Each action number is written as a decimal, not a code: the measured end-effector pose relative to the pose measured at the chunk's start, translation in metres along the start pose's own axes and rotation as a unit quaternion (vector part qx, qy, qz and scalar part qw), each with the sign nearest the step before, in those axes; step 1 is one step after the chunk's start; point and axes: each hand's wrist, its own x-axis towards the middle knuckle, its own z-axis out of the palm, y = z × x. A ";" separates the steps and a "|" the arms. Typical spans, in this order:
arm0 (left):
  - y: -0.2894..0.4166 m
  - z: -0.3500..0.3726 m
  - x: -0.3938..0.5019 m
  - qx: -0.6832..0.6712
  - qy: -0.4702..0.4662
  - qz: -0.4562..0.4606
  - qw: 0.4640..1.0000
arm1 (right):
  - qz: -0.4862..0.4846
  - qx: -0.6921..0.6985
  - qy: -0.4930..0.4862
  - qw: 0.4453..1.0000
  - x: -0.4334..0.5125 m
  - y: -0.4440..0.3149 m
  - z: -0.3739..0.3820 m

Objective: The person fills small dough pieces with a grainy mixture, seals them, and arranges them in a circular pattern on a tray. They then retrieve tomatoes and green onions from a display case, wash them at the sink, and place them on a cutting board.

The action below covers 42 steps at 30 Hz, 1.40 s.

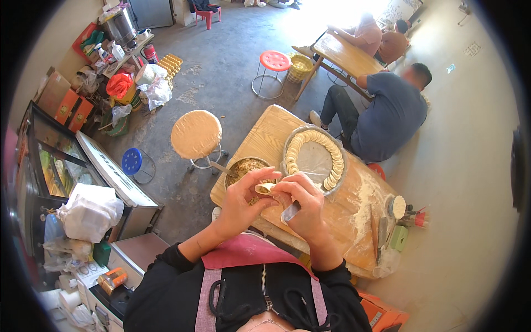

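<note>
Between my hands is a folded dumpling wrapper (264, 189), its near end gaping. My left hand (242, 199) curls around its left side with fingers and thumb. My right hand (305, 203) pinches its right end and also keeps a flat metal spatula (291, 211) in the palm. Beneath my left fingers, partly hidden, stands a bowl of chopped filling (247, 167) with a long handle (222, 167) leaning out over its rim. Beyond my right hand, a round lined tray (312, 159) carries a ring of overlapping dumplings (338, 162).
The wooden table (274, 128) bears scattered flour (365, 203), a rolling pin (374, 232) and a flour tub (397, 207) at right. A seated person (386, 116) is just beyond it. Stools, including a covered one (196, 134), stand left; a display fridge (62, 166) lines the far left.
</note>
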 end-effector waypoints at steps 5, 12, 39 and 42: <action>-0.008 0.000 -0.005 -0.146 -0.024 -0.159 0.976 | -0.023 0.011 0.007 1.000 -0.005 0.009 0.002; -0.002 0.001 -0.001 -0.044 -0.031 -0.134 0.989 | 0.015 0.004 -0.044 0.999 -0.002 0.010 -0.004; -0.035 -0.009 0.010 -0.127 -0.100 -0.222 0.961 | 0.044 -0.018 -0.066 0.997 0.000 0.044 0.003; -0.037 -0.010 0.009 -0.134 -0.091 -0.212 0.964 | 0.110 -0.018 -0.063 0.992 -0.003 0.040 0.002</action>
